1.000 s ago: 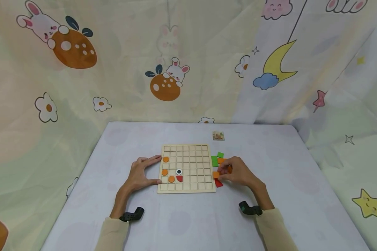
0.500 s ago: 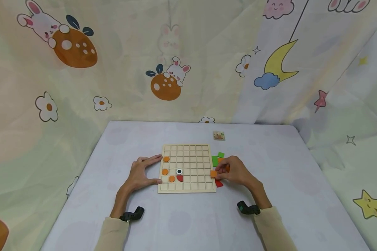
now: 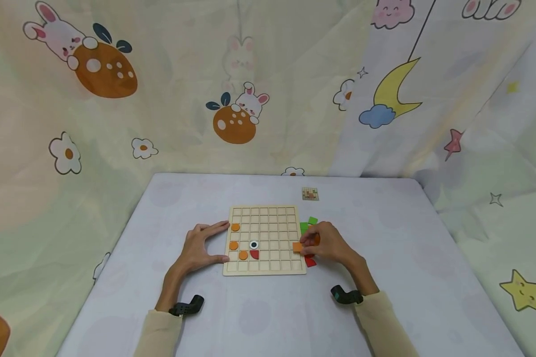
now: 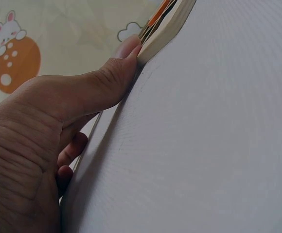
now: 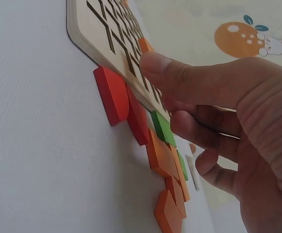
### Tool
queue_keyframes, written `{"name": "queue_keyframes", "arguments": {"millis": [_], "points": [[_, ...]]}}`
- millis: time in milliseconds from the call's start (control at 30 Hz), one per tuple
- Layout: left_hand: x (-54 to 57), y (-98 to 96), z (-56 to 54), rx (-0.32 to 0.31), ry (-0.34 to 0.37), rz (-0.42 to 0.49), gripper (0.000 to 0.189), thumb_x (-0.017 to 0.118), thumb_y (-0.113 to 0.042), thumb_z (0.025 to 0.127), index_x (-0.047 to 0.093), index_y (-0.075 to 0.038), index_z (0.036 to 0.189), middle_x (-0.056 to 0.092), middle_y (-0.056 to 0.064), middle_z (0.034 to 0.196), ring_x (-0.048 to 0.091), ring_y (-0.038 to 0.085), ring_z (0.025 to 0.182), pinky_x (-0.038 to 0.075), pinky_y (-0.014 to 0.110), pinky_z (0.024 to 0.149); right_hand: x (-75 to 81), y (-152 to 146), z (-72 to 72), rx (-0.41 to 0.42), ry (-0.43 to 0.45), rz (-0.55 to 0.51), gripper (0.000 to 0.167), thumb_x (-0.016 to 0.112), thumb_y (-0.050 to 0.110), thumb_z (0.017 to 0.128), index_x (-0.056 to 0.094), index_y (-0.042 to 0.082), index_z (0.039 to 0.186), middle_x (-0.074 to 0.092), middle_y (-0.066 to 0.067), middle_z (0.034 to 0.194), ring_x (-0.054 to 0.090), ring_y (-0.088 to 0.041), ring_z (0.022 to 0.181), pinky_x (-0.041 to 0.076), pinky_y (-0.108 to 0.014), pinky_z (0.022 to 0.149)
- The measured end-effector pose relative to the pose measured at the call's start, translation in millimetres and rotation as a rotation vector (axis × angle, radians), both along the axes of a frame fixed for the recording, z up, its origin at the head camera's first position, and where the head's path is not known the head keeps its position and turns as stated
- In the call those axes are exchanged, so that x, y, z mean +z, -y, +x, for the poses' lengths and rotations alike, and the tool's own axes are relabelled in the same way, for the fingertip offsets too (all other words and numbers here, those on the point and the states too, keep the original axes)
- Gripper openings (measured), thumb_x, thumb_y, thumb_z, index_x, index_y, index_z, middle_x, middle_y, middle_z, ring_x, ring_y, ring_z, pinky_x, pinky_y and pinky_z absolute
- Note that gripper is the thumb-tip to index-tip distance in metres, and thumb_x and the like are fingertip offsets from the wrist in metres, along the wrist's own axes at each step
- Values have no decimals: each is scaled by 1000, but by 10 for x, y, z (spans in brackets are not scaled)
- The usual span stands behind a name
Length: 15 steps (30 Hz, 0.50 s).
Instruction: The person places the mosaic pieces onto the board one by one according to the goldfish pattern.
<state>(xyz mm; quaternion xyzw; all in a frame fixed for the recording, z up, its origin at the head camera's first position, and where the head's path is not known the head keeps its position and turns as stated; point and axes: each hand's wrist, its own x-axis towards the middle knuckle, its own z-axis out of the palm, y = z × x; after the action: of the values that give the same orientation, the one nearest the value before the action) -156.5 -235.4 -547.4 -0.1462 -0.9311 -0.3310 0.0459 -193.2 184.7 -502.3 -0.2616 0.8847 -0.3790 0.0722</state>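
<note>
Pinching an orange square tile (image 3: 297, 247), the right hand (image 3: 328, 242) is holding it at the right border of a pale wooden gridded board (image 3: 273, 218). The left hand (image 3: 196, 246) is resting wide-spread against the left edge. Orange discs (image 3: 243, 255) are sitting on the board; I'm seeing green pieces (image 3: 304, 227) and red pieces (image 5: 113, 94) lying beside it on the white surface (image 3: 259, 312).

orange square tile (image 3: 297, 247): flat-faced, pinched by right hand (image 3: 328, 243), over board edge nearest that hand, contact unclear | pale wooden grid board (image 3: 277, 237): lying flat between hands, far edge touching left hand (image 3: 197, 245) | three orange discs (image 3: 243, 255), red quarter-round (image 3: 255, 254), black-and-white disc (image 3: 254, 245): on board, nearer left hand | loose red pieces (image 5: 111, 97), green pieces (image 5: 162, 128), orange pieces (image 5: 161, 154): below right hand
</note>
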Motion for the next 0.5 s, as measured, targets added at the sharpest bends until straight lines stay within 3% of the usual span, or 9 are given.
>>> {"name": "queue_keyframes", "arguments": {"millis": [500], "points": [[-21,-3,0,3,-15,-4,99,99,-55,70,62,-26,156,59,-2,165,52,27,119,32,57,107,-45,108,-58,4,1,-21,21,99,10,78,84,12,92,78,6,84,64,-6,75,55,-24,71]]}}
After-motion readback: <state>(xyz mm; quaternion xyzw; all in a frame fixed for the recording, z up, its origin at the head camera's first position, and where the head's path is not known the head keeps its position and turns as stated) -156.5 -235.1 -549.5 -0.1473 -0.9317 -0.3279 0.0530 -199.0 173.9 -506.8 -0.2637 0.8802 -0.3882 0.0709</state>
